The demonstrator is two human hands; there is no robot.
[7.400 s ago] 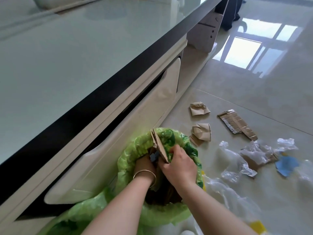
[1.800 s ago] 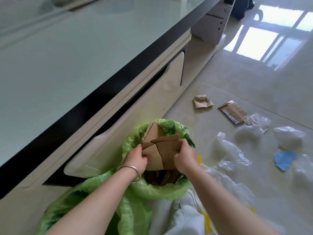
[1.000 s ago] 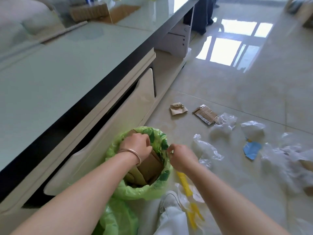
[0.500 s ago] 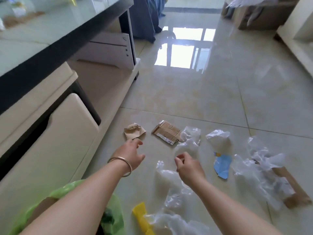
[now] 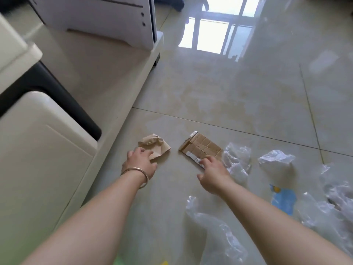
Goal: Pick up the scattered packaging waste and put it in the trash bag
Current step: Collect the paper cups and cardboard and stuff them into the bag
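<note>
Two hands reach at once for cardboard on the floor: the left hand (image 5: 140,162) touches a crumpled scrap (image 5: 155,145) just beyond its loosely curled fingers, the right hand (image 5: 214,170) presses spread fingers on a flat piece (image 5: 202,147) ahead; each seemingly must grip and lift next.

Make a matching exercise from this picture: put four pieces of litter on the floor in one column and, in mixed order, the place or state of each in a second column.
Things
1. crumpled brown paper wad
2. flat brown cardboard piece
3. blue paper scrap
4. clear plastic bag

Places
A. under the right hand's fingertips
B. nearest the camera, between the forearms
C. touched by the left hand
D. far right, among clear plastic

Pairs: 1-C, 2-A, 3-D, 4-B
</note>
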